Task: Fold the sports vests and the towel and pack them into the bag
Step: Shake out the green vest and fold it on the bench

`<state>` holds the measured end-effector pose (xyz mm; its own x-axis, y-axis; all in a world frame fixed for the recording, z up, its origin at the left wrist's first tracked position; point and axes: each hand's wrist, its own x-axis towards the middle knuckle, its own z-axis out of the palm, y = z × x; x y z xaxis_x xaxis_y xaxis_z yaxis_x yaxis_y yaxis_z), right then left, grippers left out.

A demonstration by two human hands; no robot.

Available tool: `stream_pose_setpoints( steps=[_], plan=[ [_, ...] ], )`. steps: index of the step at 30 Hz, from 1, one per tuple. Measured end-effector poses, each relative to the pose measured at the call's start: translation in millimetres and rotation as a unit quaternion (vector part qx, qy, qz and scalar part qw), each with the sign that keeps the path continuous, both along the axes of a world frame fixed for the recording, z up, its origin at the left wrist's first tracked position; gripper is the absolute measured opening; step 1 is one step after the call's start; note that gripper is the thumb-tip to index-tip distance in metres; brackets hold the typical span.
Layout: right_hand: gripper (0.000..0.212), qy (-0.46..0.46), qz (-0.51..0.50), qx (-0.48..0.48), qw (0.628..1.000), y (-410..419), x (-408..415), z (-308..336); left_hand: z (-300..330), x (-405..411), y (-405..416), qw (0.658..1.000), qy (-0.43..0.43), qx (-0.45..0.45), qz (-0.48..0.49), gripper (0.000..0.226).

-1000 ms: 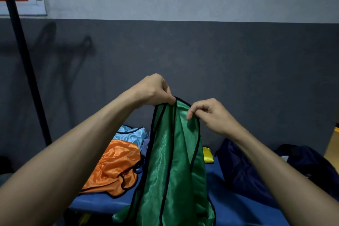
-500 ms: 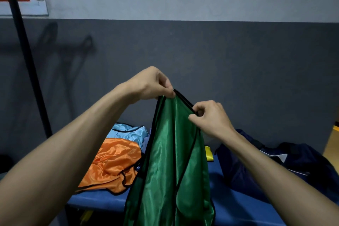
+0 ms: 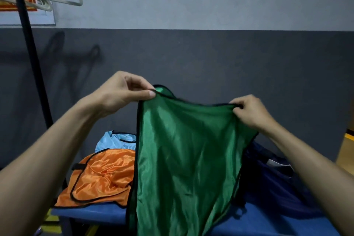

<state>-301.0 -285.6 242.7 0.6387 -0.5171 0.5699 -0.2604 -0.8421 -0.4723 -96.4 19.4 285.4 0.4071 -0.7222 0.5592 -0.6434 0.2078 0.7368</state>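
Glossy green vest (image 3: 183, 159), black-piped, between both hands.

My left hand (image 3: 122, 94) and right hand (image 3: 249, 111) pinching the green vest (image 3: 187, 155) at mid-frame — spread wide, orange vest (image 3: 101, 176) lower left on the blue bench (image 3: 92, 214).

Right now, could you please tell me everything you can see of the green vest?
The green vest is shiny, satin-like fabric edged in black trim. It hangs spread out in the air, its top edge stretched between the left hand and right hand, each pinching a corner. Its lower part drapes past the blue surface.
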Motion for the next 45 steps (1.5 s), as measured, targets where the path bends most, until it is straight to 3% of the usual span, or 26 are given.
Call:
stream_pose_setpoints(
  steps=[2, 5, 6, 9, 12, 20, 28, 30, 33, 36, 42, 45],
  plan=[
    [0.037, 0.076, 0.087, 0.033, 0.993, 7.6, 10.7, -21.2, -4.0, -4.2, -7.3, 0.997, -0.067, 0.036, 0.017, 0.011],
    [0.026, 0.238, 0.224, 0.126, 0.937, 30.4, 20.7, -45.9, -3.6, -9.4, -19.3, 0.986, -0.129, 0.11, 0.006, 0.012],
    [0.024, 0.246, 0.252, 0.14, 0.925, 39.2, 23.9, -49.8, -2.7, -10.9, -23.0, 0.98, -0.15, 0.133, 0.002, 0.012],
    [0.018, 0.049, 0.329, 0.175, 0.927, 68.6, 37.0, -48.3, -0.4, -14.8, -31.5, 0.963, -0.209, 0.172, 0.007, 0.012],
    [0.02, -0.131, 0.336, 0.157, 0.92, 88.8, 51.5, -36.1, 0.8, -17.8, -36.1, 0.956, -0.227, 0.185, 0.0, 0.01],
    [0.029, -0.119, 0.412, 0.205, 0.88, 89.4, 67.4, -42.8, 3.3, -17.3, -41.7, 0.95, -0.224, 0.215, -0.011, 0.009],
    [0.006, -0.068, 0.375, 0.225, 0.896, 88.4, 50.6, -43.1, -2.1, -17.7, -45.9, 0.954, -0.193, 0.215, 0.078, 0.004],
    [0.021, -0.045, 0.332, 0.164, 0.928, 91.5, 49.3, -46.4, -6.1, -20.1, -51.8, 0.955, -0.187, 0.202, 0.113, 0.006],
    [0.026, -0.053, 0.249, 0.08, 0.964, 96.0, 52.8, -54.9, -10.8, -23.2, -58.6, 0.954, -0.18, 0.193, 0.139, 0.008],
    [0.023, -0.065, 0.215, 0.073, 0.972, 95.0, 52.2, -60.7, -12.2, -22.1, -59.2, 0.957, -0.171, 0.175, 0.154, 0.008],
    [0.046, -0.041, 0.185, 0.057, 0.98, 77.2, 41.1, -78.2, -13.1, -11.9, -48.1, 0.96, -0.164, 0.133, 0.184, 0.008],
    [0.041, -0.025, 0.175, 0.051, 0.983, 69.5, 38.3, -87.4, -16.7, -9.3, -45.3, 0.96, -0.164, 0.14, 0.178, 0.006]
  ],
)
